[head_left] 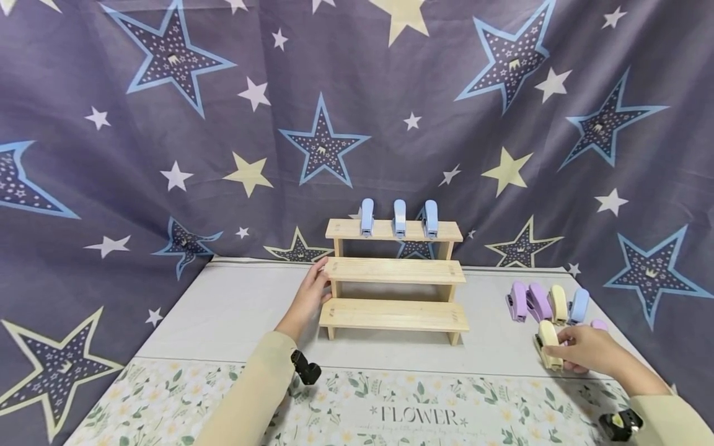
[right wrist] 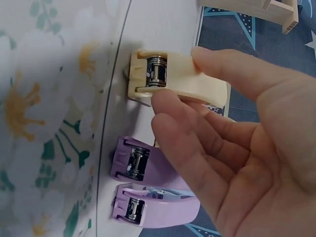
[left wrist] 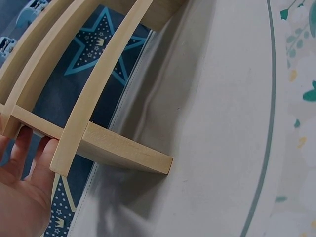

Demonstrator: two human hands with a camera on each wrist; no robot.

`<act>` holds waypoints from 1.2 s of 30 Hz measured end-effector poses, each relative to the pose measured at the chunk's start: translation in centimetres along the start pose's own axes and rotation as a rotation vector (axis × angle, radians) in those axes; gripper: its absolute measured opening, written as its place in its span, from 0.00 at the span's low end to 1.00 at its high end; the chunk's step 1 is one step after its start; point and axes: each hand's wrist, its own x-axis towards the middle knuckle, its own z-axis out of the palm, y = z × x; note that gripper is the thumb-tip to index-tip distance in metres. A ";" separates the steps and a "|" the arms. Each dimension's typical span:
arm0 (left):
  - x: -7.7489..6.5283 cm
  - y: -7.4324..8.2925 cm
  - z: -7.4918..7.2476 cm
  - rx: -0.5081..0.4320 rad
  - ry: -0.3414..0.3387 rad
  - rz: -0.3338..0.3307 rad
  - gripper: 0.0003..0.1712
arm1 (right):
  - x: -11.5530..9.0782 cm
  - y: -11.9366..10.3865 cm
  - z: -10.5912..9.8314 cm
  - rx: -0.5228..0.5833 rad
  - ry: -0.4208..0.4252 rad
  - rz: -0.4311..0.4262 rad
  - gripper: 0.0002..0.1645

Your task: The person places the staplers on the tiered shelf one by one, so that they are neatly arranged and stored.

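A three-step wooden display stand (head_left: 393, 314) stands on the table. My left hand (head_left: 312, 291) grips the left end of its middle step; in the left wrist view the fingers (left wrist: 43, 160) reach under that step's edge. At the right, my right hand (head_left: 594, 352) pinches a cream stapler (head_left: 549, 347) between thumb and fingers. That stapler (right wrist: 190, 79) stands on end in the right wrist view, hinge spring towards the camera. Close to this hand are a purple stapler (right wrist: 153, 163) and a lilac one (right wrist: 168, 207), partly covered by the fingers in the head view.
Three blue staplers (head_left: 399, 217) stand on the top step. Behind the right hand stand two purple staplers (head_left: 519, 301), a yellow one (head_left: 558, 303) and a blue one (head_left: 579, 305). A flowered mat (head_left: 413, 402) covers the table front; a star-patterned curtain (head_left: 357, 80) hangs behind.
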 end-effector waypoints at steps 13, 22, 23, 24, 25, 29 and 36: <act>0.0 0.5 0.2 0.025 -0.008 -0.002 0.28 | 0.2 -1.1 0.0 0.008 0.043 0.002 0.19; 0.0 0.4 0.1 0.022 0.002 -0.011 0.28 | 0.7 -4.8 -0.5 -0.050 0.160 -0.111 0.21; -0.1 0.4 0.1 0.018 -0.001 -0.008 0.28 | 0.8 -5.3 -0.5 -0.050 0.178 -0.132 0.20; -0.1 0.4 0.0 0.012 -0.003 -0.008 0.28 | 0.9 -5.8 -0.5 -0.050 0.192 -0.152 0.18; -0.1 0.5 0.0 0.011 -0.006 -0.015 0.29 | 1.1 -6.4 -0.6 -0.046 0.206 -0.172 0.17; -0.7 1.3 0.1 0.007 -0.015 -0.021 0.29 | 1.8 -8.8 -0.6 -0.012 0.230 -0.239 0.15; -0.1 0.2 0.1 0.019 0.004 -0.004 0.28 | 3.5 -12.9 0.3 0.043 0.226 -0.320 0.17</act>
